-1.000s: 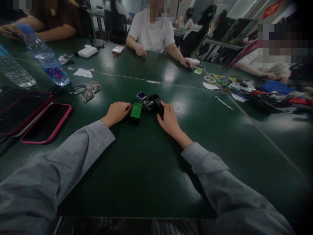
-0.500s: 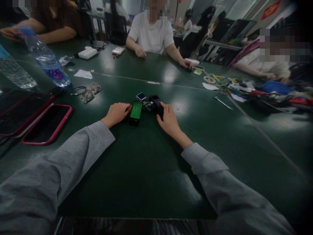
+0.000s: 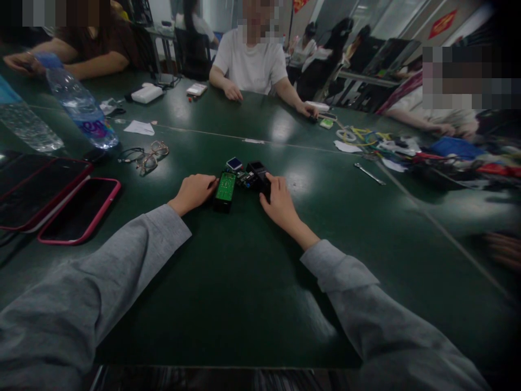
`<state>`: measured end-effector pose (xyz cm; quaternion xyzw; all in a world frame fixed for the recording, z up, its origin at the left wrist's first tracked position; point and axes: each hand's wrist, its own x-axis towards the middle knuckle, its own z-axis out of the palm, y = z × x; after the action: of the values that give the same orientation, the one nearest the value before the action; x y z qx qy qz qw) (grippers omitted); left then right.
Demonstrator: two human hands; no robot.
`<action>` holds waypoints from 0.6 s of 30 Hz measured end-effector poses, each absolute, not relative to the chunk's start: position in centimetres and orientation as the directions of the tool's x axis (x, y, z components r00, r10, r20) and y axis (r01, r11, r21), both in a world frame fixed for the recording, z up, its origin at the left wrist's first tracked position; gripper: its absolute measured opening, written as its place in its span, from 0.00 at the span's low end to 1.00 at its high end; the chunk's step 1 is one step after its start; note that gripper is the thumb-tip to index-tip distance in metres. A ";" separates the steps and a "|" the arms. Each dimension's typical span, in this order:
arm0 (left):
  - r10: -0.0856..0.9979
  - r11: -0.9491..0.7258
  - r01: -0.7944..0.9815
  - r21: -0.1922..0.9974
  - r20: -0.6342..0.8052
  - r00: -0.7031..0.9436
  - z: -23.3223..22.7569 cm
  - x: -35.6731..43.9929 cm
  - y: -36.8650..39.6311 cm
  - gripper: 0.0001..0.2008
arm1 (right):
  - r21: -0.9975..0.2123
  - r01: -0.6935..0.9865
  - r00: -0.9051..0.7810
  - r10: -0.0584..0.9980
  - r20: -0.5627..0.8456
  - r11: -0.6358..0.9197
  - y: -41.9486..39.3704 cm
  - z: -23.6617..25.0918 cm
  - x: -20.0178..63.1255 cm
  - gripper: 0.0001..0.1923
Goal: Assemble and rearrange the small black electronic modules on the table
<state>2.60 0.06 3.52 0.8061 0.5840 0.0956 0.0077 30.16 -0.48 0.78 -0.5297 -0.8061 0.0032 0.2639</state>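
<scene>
My left hand [image 3: 195,191] rests on the table, its fingers closed against the left side of a black case with a green circuit board [image 3: 225,187] on top. Part of its fingertips is hidden by the case. My right hand [image 3: 281,203] has its thumb and fingers around the near right side of a second black case [image 3: 256,172], which lies tilted on the table. Between the two cases sit small electronic modules [image 3: 246,178], too small to make out. A small display screen [image 3: 234,163] lies just behind them.
Two water bottles [image 3: 79,103], a pink-edged phone [image 3: 81,212] and eyeglasses [image 3: 151,157] are on the left. A wrench [image 3: 369,174] and tangled cables [image 3: 378,142] lie to the right. Several people sit around the green table [image 3: 228,304]; another person's hand [image 3: 504,250] shows at the right edge.
Another person's hand has come in at the right edge. The view has shifted slightly. My hands and the two cases hold almost the same places.
</scene>
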 end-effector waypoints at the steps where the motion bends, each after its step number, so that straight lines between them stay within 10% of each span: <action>1: 0.943 -0.318 0.940 0.124 0.146 0.299 3.5 2.6 0.1 0.22 | -0.285 0.851 -0.300 0.854 0.425 0.441 -0.5 0.7 30.2 0.31; 18: 0.939 -0.325 0.940 0.106 0.154 0.307 3.4 2.6 0.1 0.23 | -0.285 0.852 -0.296 0.854 0.428 0.439 -0.5 0.8 30.1 0.31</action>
<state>2.57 0.12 3.41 0.8084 0.5811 0.0940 -0.0021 30.12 -0.52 0.84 -0.5297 -0.8051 0.0013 0.2669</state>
